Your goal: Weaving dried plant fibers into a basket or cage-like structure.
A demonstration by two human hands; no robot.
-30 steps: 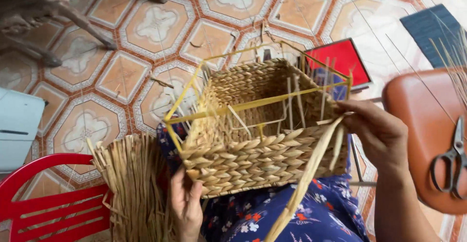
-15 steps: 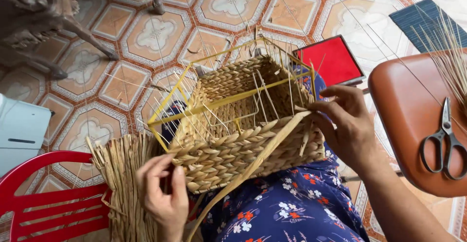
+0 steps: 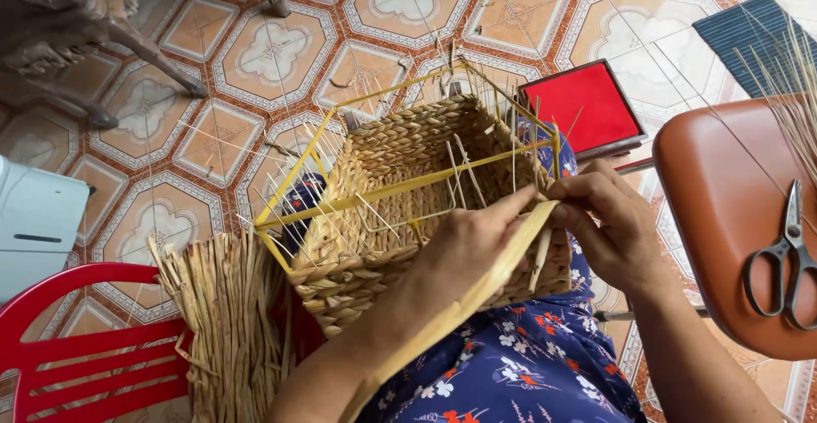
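A half-woven straw basket [image 3: 400, 176] on a yellow wire frame [image 3: 374, 193] rests on my lap, over a blue flowered dress [image 3: 519, 363]. My left hand [image 3: 472, 240] lies on the basket's near wall and pinches a long flat straw strand [image 3: 451, 317] at the rim. My right hand [image 3: 604, 219] grips the same strand's upper end at the basket's right corner. Thin upright spokes stick out of the basket's rim.
A bundle of dry straw [image 3: 234, 321] lies on a red plastic chair [image 3: 94, 363] at the left. Scissors [image 3: 783, 257] rest on a brown stool [image 3: 732, 219] at the right. A red flat box [image 3: 583, 108] lies on the patterned tile floor, and a white object [image 3: 34, 223] sits far left.
My left hand has come up from the straw bundle below the basket to the basket's near rim. The basket has tilted and shifted, and both hands now meet on the strand.
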